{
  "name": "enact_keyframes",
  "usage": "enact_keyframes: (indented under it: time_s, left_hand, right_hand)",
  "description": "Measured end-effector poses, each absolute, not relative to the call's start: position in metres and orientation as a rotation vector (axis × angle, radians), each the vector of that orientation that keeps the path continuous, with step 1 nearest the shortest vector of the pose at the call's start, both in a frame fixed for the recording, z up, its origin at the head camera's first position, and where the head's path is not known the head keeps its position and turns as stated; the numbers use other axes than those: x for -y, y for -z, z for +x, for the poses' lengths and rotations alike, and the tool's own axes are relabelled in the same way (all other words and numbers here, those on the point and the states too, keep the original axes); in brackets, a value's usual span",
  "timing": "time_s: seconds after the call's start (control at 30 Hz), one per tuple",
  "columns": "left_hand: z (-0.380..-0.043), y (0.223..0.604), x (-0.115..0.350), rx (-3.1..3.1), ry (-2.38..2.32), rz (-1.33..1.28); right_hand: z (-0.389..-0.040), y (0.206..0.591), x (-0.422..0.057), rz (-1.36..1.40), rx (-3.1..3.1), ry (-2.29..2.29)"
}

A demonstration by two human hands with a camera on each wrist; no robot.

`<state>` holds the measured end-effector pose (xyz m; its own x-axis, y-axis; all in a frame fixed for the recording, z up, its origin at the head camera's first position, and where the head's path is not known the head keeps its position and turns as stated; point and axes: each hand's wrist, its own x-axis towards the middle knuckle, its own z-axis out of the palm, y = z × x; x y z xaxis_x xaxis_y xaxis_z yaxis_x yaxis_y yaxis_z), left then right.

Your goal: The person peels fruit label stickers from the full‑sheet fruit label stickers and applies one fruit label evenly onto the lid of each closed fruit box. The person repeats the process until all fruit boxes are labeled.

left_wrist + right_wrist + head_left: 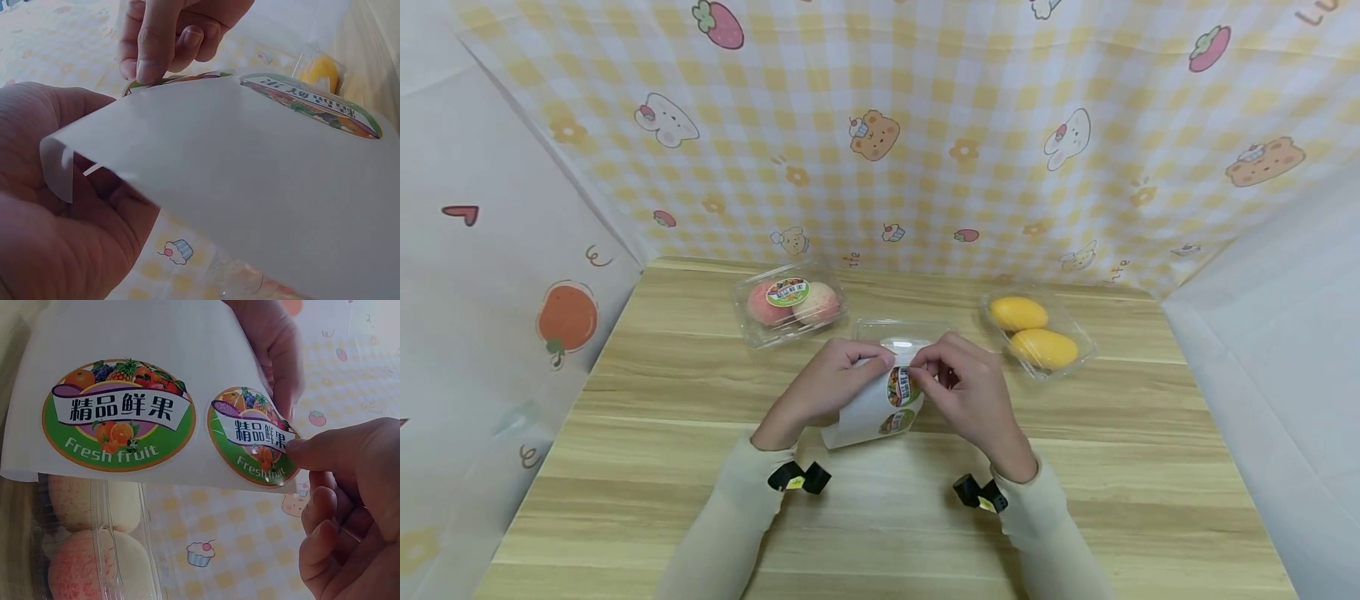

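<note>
My left hand (838, 379) holds a white backing sheet of stickers (861, 412), gripping its far edge, where a strip curls over in the left wrist view. My right hand (966, 387) pinches the edge of an oval "Fresh fruit" sticker (253, 436) between thumb and index finger. That sticker bends up at the pinched side; most of it lies against the sheet. Beside it, a second oval sticker (119, 415) lies flat on the sheet. Just behind the hands stands a clear plastic box (868, 329), its contents mostly hidden by hands and sheet.
At the back left, a clear box of peaches (771, 304) bears an oval sticker (787, 292). Two yellow mangoes (1043, 348) sit in another clear box at the back right. The wooden table (1112, 483) ends at a checked cloth (940, 192).
</note>
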<state>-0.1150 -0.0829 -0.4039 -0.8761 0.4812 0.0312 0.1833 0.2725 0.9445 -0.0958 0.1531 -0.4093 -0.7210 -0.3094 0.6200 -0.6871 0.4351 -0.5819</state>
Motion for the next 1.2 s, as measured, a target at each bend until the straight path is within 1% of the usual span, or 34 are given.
enact_keyframes:
  time_s: [0.2,0.7,1.2]
  left_hand:
    - [-0.116,0.404,0.086,-2.297,-1.614,0.552]
    - [-0.117,0.411,0.099,-2.340,-1.662,0.494]
    - [-0.110,0.417,0.124,-2.388,-1.698,0.451]
  right_hand:
    - [-0.094,0.409,-0.153,0.836,2.277,-1.215]
    - [-0.095,0.408,-0.156,0.844,2.240,-1.227]
    - [-0.096,0.409,-0.157,0.841,2.263,-1.209]
